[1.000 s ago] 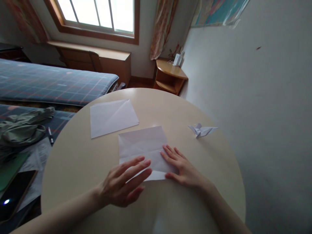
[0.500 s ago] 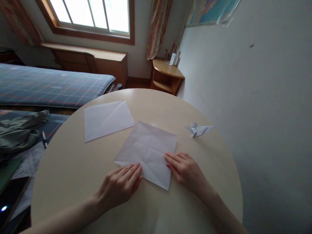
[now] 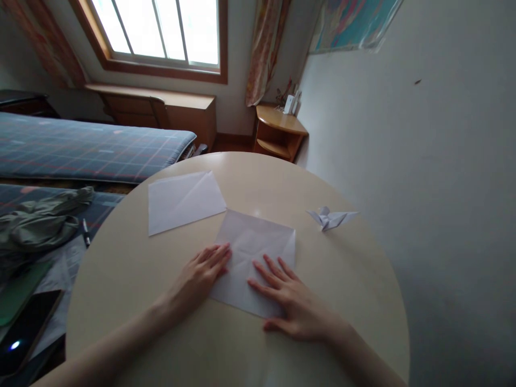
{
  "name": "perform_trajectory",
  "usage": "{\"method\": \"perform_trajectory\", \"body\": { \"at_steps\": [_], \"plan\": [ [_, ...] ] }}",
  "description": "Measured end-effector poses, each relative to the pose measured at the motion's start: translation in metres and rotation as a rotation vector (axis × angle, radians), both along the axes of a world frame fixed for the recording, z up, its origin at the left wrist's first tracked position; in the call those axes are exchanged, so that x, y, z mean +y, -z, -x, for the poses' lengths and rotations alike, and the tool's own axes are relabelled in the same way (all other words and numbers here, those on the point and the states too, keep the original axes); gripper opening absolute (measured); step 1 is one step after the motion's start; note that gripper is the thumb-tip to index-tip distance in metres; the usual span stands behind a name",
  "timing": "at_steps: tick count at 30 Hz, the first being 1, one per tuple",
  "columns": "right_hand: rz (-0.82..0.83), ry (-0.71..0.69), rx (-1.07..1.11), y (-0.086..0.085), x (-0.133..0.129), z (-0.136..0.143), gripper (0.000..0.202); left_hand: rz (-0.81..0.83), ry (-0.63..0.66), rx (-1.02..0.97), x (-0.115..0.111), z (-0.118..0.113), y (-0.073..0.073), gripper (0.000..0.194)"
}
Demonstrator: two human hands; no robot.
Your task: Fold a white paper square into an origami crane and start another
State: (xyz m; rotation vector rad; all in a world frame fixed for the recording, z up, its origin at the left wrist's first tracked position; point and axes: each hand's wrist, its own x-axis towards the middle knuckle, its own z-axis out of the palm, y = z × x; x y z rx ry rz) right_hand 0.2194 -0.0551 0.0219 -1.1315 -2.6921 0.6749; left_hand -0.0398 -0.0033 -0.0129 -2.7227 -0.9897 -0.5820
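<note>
A square sheet of white paper, marked with crossing creases, lies flat on the round cream table in front of me. Over its left edge rests my left hand, its fingers stretched out side by side and the palm down. My right hand is spread on the lower right part of the sheet, with the thumb apart near the bottom corner. Beyond the right hand stands a folded paper crane. Part of the sheet's left edge is hidden under my left hand.
More white paper lies at the table's back left. A plaid mattress is past the left edge, with a green garment, a pen and a phone nearby. A white wall borders the right.
My left hand has moved up along the sheet's left edge. My right hand has gone from the right edge onto the sheet, and its fingers have spread. The view has shifted slightly.
</note>
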Motion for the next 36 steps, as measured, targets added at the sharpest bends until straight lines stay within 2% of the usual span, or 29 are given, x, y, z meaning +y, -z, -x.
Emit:
{"method": "perform_trajectory", "body": {
  "at_steps": [3, 9, 14, 18, 19, 22, 23, 25, 29, 31, 33, 36],
  "plan": [
    [0.104, 0.014, -0.047, 0.004, 0.004, -0.010, 0.094, -0.023, 0.035, 0.028, -0.005, 0.000, -0.007, 0.034],
    [0.193, -0.029, -0.076, 0.003, 0.001, -0.017, 0.114, -0.085, 0.080, 0.121, -0.011, -0.004, -0.013, 0.040],
    [0.233, -0.043, -0.070, -0.001, 0.001, -0.016, 0.118, -0.009, 0.066, 0.146, -0.011, -0.003, -0.008, 0.042],
    [0.245, -0.019, -0.068, -0.001, 0.000, -0.015, 0.114, 0.157, 0.220, 0.039, -0.011, 0.002, -0.007, 0.037],
    [0.245, -0.013, -0.055, -0.001, 0.000, -0.015, 0.113, 0.195, 0.251, 0.009, -0.012, 0.002, -0.008, 0.039],
    [0.257, 0.005, -0.002, -0.002, -0.001, -0.016, 0.110, 0.259, 0.317, -0.012, -0.014, 0.002, -0.012, 0.074],
    [0.268, 0.011, 0.013, -0.003, 0.000, -0.017, 0.110, 0.262, 0.344, -0.005, -0.014, 0.001, -0.013, 0.079],
    [0.302, 0.016, 0.038, -0.005, 0.001, -0.019, 0.109, 0.231, 0.386, -0.019, -0.014, -0.001, -0.013, 0.074],
    [0.369, -0.009, 0.057, -0.009, 0.007, -0.026, 0.109, 0.118, 0.418, -0.079, -0.011, -0.002, -0.010, 0.035],
    [0.377, -0.032, 0.064, -0.009, 0.008, -0.029, 0.108, 0.076, 0.442, -0.076, -0.010, -0.002, -0.011, 0.022],
    [0.371, -0.049, 0.070, -0.008, 0.010, -0.032, 0.108, 0.032, 0.462, -0.058, -0.009, -0.002, -0.014, 0.018],
    [0.360, -0.046, 0.068, -0.010, 0.015, -0.033, 0.104, -0.040, 0.457, -0.030, -0.008, -0.002, -0.019, 0.023]
  ]
}}
